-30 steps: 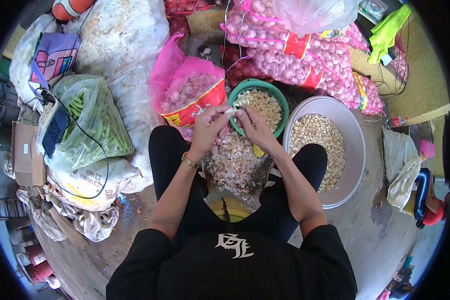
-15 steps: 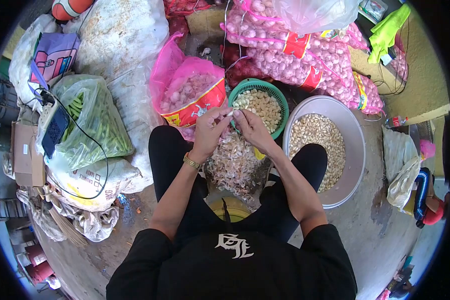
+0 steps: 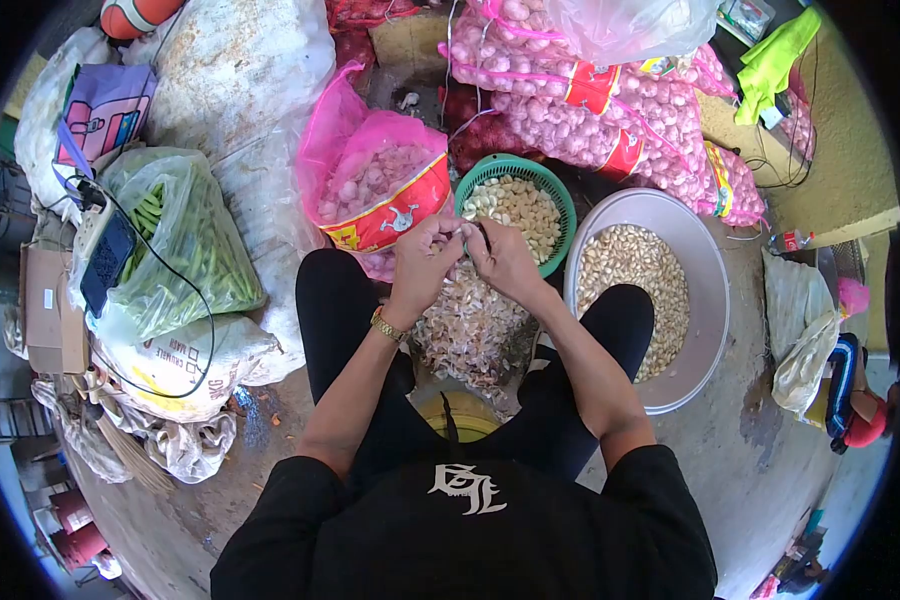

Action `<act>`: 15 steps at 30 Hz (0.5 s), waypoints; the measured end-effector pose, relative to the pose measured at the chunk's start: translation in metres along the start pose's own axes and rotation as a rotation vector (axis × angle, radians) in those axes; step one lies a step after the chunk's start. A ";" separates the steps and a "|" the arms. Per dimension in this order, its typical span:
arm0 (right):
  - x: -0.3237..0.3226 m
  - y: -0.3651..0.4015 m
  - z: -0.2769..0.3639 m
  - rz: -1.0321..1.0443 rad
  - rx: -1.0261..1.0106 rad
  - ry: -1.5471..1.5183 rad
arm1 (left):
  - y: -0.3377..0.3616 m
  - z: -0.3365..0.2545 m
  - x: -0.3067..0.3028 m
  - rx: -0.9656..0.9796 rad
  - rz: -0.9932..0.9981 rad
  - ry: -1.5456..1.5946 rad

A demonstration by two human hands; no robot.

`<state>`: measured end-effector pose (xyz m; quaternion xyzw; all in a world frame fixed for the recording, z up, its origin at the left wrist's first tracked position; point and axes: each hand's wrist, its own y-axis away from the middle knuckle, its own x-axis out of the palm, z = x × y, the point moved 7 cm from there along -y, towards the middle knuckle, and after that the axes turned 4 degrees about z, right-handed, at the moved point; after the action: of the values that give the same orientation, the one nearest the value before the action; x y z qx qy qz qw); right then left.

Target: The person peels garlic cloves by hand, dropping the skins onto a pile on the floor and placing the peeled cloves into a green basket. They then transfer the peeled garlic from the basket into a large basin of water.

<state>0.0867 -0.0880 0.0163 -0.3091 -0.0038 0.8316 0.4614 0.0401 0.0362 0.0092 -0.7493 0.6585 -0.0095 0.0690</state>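
Observation:
My left hand (image 3: 426,262) is closed in a pinch, its fingertips around a pale garlic clove (image 3: 464,238) that they mostly cover. Against it press the fingertips of my right hand (image 3: 510,262), also closed; a thin dark thing (image 3: 484,236) shows between its thumb and fingers, and I cannot tell what it is. Below both hands lies a heap of papery garlic skins (image 3: 473,325). Just beyond the right hand, a green basket (image 3: 571,215) holds peeled cloves (image 3: 526,212). A pink mesh bag (image 3: 325,130) of garlic stands open beyond the left hand.
Right of my knee sits a wide pale basin (image 3: 708,300) of garlic cloves (image 3: 635,275). Full pink garlic sacks (image 3: 650,115) are stacked at the back right. At left are a plastic bag of green pods (image 3: 185,240), a phone (image 3: 108,260) with a cable, and white sacks (image 3: 245,110).
My fingertips have drawn closer around the clove, which shows less than before. The right hand has turned slightly, and a yellow patch near its wrist is out of sight.

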 end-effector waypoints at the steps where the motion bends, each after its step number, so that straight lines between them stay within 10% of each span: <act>1: -0.001 0.000 0.000 0.002 0.001 0.001 | 0.000 0.008 0.002 -0.079 0.017 0.097; 15: 0.000 -0.003 0.004 0.040 0.052 -0.090 | 0.000 0.006 0.000 -0.321 0.204 0.499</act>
<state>0.0868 -0.0856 0.0204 -0.2596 0.0032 0.8535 0.4518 0.0407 0.0372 0.0031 -0.6554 0.7199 -0.0820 -0.2134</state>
